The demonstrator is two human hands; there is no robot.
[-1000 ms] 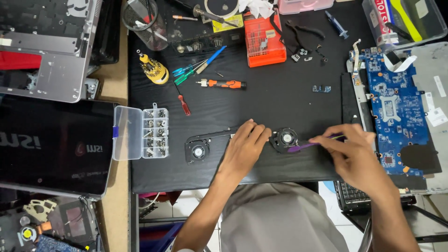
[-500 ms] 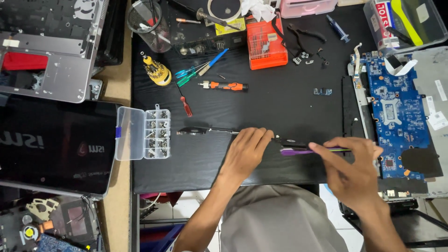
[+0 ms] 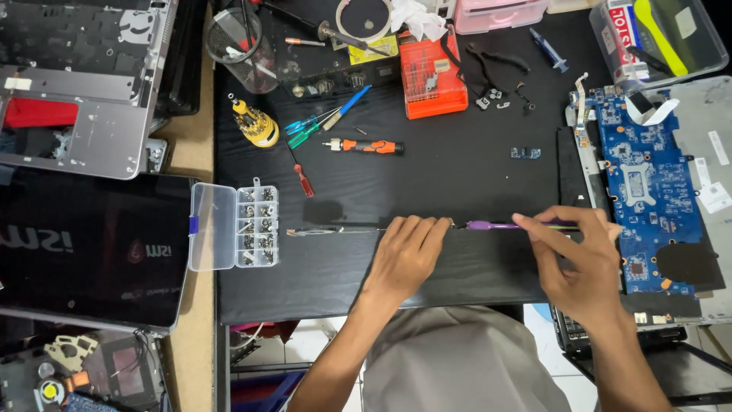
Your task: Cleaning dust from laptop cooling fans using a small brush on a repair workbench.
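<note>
Black mat (image 3: 457, 175), left hand (image 3: 404, 255) flat, perhaps covering something, right hand (image 3: 583, 263) pinching purple tool (image 3: 503, 225).

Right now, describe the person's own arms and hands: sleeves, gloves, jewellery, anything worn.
Both forearms are bare up to the bottom edge of the picture; no sleeve shows. The left hand and the right hand wear no gloves, and no ring, watch or bracelet is visible. Fingernails are short. No cables or markings appear on either arm.
</note>
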